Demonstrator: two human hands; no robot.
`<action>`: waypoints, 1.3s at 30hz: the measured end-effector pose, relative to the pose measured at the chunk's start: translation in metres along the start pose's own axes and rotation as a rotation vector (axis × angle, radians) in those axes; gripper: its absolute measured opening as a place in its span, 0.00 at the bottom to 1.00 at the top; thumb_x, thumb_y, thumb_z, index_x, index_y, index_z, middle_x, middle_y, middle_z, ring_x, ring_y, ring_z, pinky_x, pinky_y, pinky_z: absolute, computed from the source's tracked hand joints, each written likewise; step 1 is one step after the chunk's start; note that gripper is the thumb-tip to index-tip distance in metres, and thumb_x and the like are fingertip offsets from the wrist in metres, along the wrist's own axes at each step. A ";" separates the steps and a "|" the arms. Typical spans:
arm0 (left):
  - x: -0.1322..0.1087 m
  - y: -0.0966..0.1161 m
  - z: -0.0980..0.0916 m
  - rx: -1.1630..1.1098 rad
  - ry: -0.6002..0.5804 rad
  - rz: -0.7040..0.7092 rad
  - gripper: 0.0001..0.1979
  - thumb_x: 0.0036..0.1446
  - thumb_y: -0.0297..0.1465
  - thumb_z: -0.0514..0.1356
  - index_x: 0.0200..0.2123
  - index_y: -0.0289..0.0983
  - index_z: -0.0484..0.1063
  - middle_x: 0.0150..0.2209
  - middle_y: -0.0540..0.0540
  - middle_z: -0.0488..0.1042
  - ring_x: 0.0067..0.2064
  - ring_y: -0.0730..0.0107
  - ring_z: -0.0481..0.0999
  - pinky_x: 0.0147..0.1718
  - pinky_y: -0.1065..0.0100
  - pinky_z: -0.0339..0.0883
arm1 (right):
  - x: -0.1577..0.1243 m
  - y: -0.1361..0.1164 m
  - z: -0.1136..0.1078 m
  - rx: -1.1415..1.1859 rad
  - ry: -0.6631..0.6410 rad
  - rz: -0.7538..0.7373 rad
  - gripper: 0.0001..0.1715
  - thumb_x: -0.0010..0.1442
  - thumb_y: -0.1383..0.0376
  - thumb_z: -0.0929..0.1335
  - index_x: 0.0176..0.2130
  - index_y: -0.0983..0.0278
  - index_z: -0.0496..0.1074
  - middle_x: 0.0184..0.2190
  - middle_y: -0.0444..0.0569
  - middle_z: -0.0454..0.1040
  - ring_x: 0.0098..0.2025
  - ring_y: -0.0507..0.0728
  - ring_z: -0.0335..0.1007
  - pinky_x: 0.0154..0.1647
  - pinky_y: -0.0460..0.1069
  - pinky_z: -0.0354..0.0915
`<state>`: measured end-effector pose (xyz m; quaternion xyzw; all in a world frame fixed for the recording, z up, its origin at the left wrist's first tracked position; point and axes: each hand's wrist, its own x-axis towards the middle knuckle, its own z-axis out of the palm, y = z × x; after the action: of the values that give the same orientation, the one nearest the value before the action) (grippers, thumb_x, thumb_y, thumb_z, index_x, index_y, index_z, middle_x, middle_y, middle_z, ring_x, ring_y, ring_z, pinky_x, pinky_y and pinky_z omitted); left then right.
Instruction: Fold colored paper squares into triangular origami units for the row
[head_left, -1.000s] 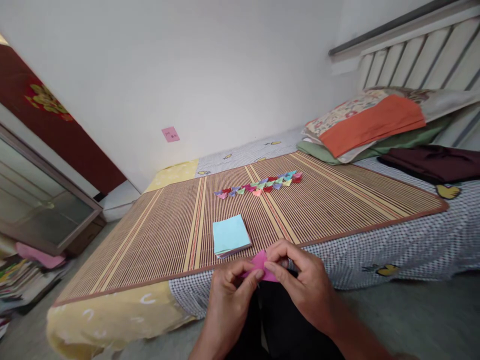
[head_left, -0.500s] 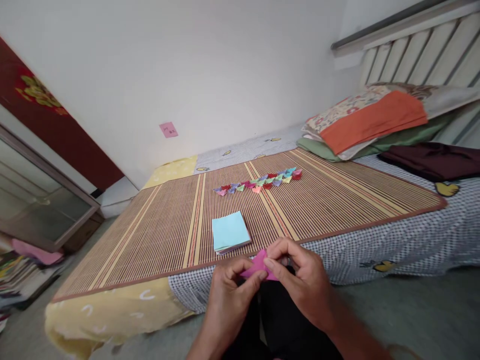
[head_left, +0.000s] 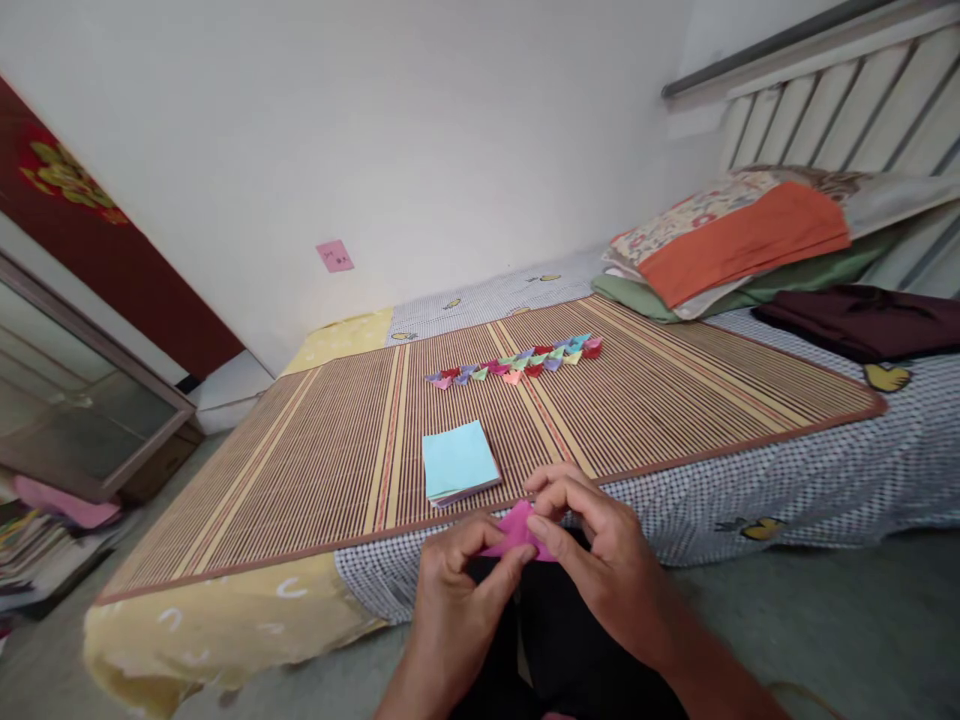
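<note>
A small piece of folded pink paper [head_left: 516, 527] is between my two hands, just off the near edge of the bed. My left hand [head_left: 466, 590] pinches its left side between thumb and fingers. On the other side, my right hand [head_left: 596, 560] grips the paper with thumb and index finger, its other fingers curled. Beyond the hands, a stack of square paper [head_left: 460, 460] with a light blue sheet on top lies on the striped mat [head_left: 337, 450]. Farther back, several small folded paper pieces [head_left: 517, 365] in many colours lie in a slanting row.
Folded bedding with an orange pillow [head_left: 742, 245] is piled at the right, beside dark maroon cloth [head_left: 855, 320]. A white radiator [head_left: 847, 110] stands behind it. Glass-fronted cabinet [head_left: 67, 380] and stacked papers [head_left: 45, 550] are at the left. A pink note [head_left: 334, 256] is on the wall.
The fingers of my right hand have lifted and spread slightly above the pink paper. Both hands still hold it in nearly the same spot. The view has shifted slightly.
</note>
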<state>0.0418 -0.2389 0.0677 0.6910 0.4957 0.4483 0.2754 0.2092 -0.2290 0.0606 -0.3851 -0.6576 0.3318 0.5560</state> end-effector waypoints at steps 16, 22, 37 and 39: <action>-0.006 -0.001 0.002 -0.021 0.049 0.013 0.13 0.59 0.33 0.66 0.25 0.38 0.69 0.25 0.51 0.74 0.27 0.71 0.72 0.29 0.72 0.64 | -0.006 -0.004 0.006 0.108 0.066 0.056 0.08 0.65 0.66 0.68 0.32 0.61 0.70 0.33 0.45 0.76 0.36 0.55 0.75 0.39 0.49 0.69; -0.008 -0.003 0.006 -0.164 0.059 -0.142 0.14 0.56 0.35 0.68 0.25 0.37 0.68 0.24 0.52 0.71 0.26 0.74 0.67 0.26 0.73 0.61 | -0.008 0.002 0.008 0.128 0.120 0.083 0.05 0.63 0.67 0.70 0.34 0.60 0.70 0.34 0.46 0.76 0.37 0.56 0.76 0.38 0.49 0.70; 0.004 0.003 0.005 -0.674 -0.095 -0.422 0.18 0.50 0.42 0.73 0.28 0.35 0.74 0.25 0.42 0.83 0.27 0.63 0.81 0.32 0.65 0.74 | -0.004 0.010 0.000 0.040 0.197 0.016 0.04 0.64 0.67 0.70 0.36 0.60 0.70 0.34 0.46 0.76 0.38 0.56 0.76 0.40 0.50 0.71; 0.006 0.003 0.002 -0.666 -0.138 -0.419 0.16 0.51 0.41 0.72 0.30 0.34 0.75 0.27 0.42 0.83 0.28 0.65 0.81 0.34 0.67 0.74 | -0.002 0.009 -0.002 0.039 0.180 0.005 0.04 0.64 0.67 0.70 0.36 0.60 0.70 0.34 0.46 0.76 0.38 0.56 0.76 0.40 0.50 0.71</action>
<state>0.0452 -0.2346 0.0715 0.4762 0.4338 0.4710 0.6027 0.2125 -0.2262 0.0524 -0.4041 -0.5973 0.3100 0.6195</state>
